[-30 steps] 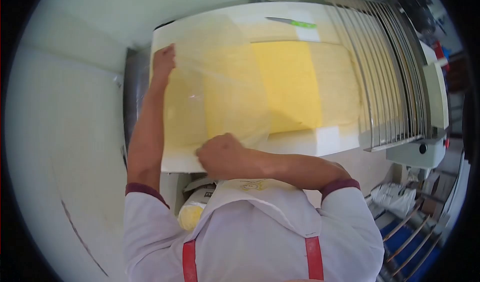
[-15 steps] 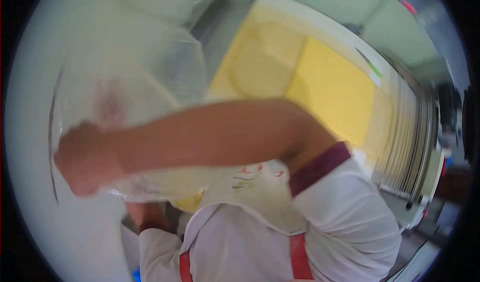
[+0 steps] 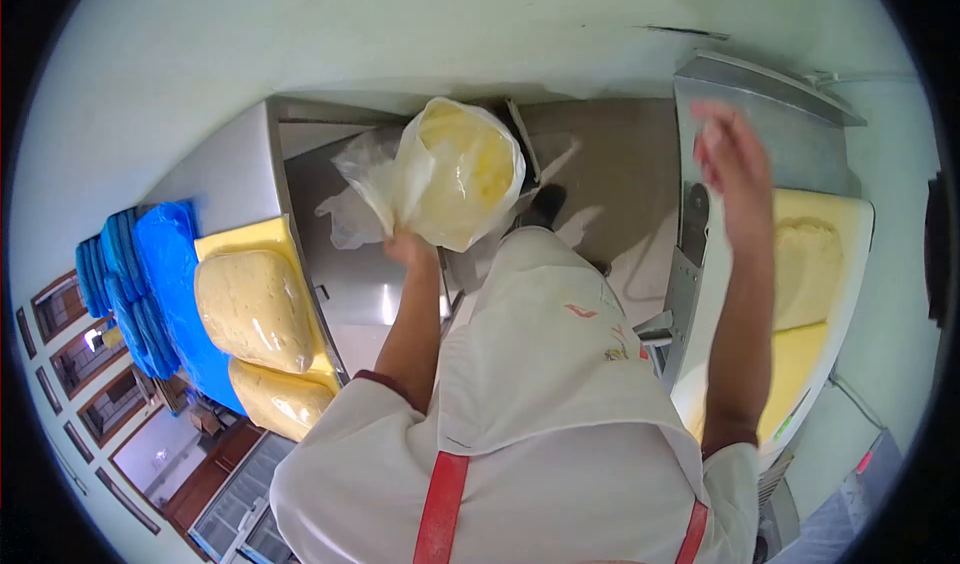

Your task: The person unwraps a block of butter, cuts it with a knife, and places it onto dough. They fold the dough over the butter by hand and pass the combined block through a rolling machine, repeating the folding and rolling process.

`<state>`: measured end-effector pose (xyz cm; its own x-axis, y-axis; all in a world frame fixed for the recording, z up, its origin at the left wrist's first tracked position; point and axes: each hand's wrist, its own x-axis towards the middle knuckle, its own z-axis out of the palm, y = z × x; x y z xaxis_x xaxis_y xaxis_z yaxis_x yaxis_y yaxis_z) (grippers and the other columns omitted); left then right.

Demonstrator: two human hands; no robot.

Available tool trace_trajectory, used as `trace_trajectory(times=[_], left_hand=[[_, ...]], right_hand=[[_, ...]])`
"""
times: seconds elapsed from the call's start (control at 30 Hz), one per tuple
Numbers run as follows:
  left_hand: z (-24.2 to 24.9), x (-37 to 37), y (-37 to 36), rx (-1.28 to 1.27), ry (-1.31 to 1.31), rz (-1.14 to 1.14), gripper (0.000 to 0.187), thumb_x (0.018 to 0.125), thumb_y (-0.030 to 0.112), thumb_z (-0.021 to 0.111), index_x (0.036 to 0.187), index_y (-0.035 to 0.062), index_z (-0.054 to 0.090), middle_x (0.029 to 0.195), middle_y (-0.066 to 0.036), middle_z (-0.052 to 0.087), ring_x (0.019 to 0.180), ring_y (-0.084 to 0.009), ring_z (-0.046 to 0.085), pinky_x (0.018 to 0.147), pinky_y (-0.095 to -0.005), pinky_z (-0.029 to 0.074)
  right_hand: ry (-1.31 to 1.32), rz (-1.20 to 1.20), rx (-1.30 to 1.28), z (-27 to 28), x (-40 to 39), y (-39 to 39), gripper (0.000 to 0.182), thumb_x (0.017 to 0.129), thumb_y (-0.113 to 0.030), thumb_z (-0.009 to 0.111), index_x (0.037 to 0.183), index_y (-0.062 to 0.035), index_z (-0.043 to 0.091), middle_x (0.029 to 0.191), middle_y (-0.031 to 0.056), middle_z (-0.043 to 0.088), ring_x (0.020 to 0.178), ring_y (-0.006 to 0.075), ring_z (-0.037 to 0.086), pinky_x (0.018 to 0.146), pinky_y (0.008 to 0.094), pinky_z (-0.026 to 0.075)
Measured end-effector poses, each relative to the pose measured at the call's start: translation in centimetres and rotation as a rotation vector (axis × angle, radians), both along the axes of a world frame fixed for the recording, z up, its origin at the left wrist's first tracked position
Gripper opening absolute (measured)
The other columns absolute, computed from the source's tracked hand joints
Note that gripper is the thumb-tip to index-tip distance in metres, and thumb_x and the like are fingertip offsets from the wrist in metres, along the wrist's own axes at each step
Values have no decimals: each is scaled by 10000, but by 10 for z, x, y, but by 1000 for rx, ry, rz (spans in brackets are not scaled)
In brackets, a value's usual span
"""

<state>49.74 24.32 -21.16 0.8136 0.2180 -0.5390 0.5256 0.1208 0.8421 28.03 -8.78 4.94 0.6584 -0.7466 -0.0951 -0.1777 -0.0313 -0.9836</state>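
My left hand point(image 3: 410, 249) is closed on the gathered edge of a translucent plastic bag point(image 3: 425, 199). The bag's mouth faces up, and pale yellow pieces point(image 3: 490, 174) show inside it. It hangs over the floor, between a metal table and my apron. On the other side, my right hand point(image 3: 732, 154) is raised beside the sheeter's metal end, with nothing visible in it. Its fingers look loosely bent and a little apart. Below that hand, a flat piece of dough point(image 3: 806, 269) lies on the pale bed of the sheeter.
To the left, plastic-wrapped dough slabs point(image 3: 255, 309) rest on a yellow board point(image 3: 245, 236) on the metal table point(image 3: 235, 169). Blue plastic sheeting point(image 3: 180, 294) and folded blue cloths point(image 3: 135, 309) lie beyond. A metal tray point(image 3: 765, 129) adjoins the sheeter. My shoe point(image 3: 545, 204) shows below.
The view has swung toward the bag and the left table. My right arm, earlier stretched across in front of me, is now out at the right. The bag's open mouth is now visible.
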Motion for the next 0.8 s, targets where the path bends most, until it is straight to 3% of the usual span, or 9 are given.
trace_trajectory(times=[0.07,0.13,0.2,0.23,0.27,0.4,0.6,0.73,0.8], left_hand=[[-14,-23,40,219,-263,-264,391,859,-1,513,1245,-26,566,1257,-203,567,1144,-333,558,1049,-450,404],[-60,-18,70,516,-609,-813,539,797,-28,507,1333,33,513,1334,-203,522,1261,-391,457,1068,-563,309],[-65,-5,26,1007,-640,-1231,645,748,-68,477,1372,98,483,1291,-206,560,1334,-388,377,1121,-470,269],[-68,9,1,898,-343,-1432,773,752,-11,475,1456,285,356,1483,-230,317,1421,-446,120,1056,-705,122],[-95,29,-14,864,-373,-1516,768,768,-6,489,1469,264,332,1494,-231,295,1407,-462,151,1093,-644,154],[-173,84,-79,701,-304,-1506,653,833,94,510,1452,240,362,1479,-268,292,1400,-454,179,1133,-473,240],[-415,135,-79,1449,-110,-2214,459,803,156,573,1262,132,584,1374,-209,479,1313,-379,398,1083,-460,329],[-271,135,-227,1463,684,-2328,472,852,209,619,1292,83,502,1315,-171,514,1012,-254,656,718,-475,586],[-318,153,-207,1373,677,-2012,461,863,219,606,1293,89,504,1337,-168,497,997,-263,662,717,-471,587]], right_hand=[[312,-130,307,-59,-43,20,320,918,-293,583,1134,-58,602,814,-3,593,719,71,535,608,206,408],[372,-206,435,-85,-65,55,205,947,-198,554,1094,-66,610,745,-44,500,677,13,436,581,173,346],[420,-196,506,-108,-78,80,214,944,-189,555,1104,-54,602,759,-41,509,688,24,450,588,181,353],[449,-201,550,-117,-84,91,218,943,-184,556,1109,-49,598,765,-40,514,693,29,457,591,185,356],[448,-191,561,-123,-87,99,215,940,-171,555,1109,-44,595,765,-39,511,694,31,456,594,185,357],[441,-233,604,-145,-87,116,204,931,-132,556,1107,-32,588,769,-36,503,701,41,459,614,187,361],[501,-370,658,-204,-102,138,206,907,-100,582,1101,-31,592,769,-33,504,706,49,459,630,195,368],[582,-310,697,-211,-107,150,207,891,-76,594,1096,-43,599,762,-29,517,677,51,447,621,200,374],[580,-315,680,-215,-110,151,206,890,-73,597,1095,-50,600,762,-28,524,667,52,446,615,201,374]])
